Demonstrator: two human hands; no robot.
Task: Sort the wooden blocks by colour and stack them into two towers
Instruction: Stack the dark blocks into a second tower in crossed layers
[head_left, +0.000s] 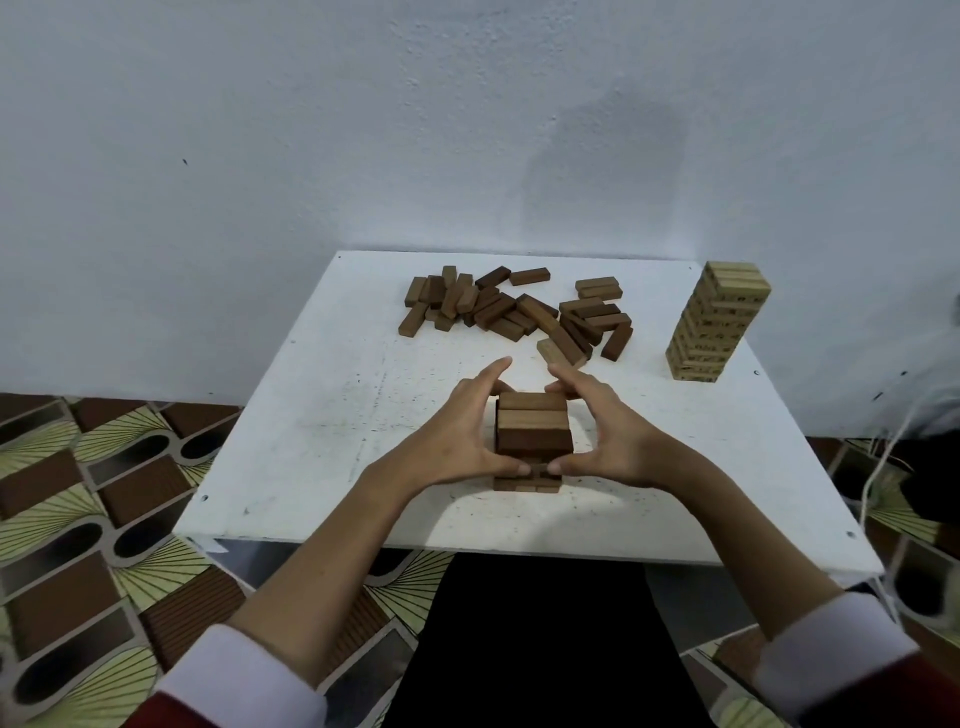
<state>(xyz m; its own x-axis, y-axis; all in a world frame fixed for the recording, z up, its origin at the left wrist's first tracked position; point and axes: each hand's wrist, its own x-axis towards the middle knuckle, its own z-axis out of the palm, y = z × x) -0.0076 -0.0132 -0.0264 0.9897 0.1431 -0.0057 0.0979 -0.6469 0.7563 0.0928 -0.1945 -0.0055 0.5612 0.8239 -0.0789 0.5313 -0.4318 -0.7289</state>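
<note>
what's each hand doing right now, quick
Left hand: fingers curled round the brown block tower, gripping its left side.
Right hand: fingers curled round the same tower, gripping its right side.

Dark brown blocks (519, 312), pale tower (719, 322) (printed marks), white table (311, 415).
</note>
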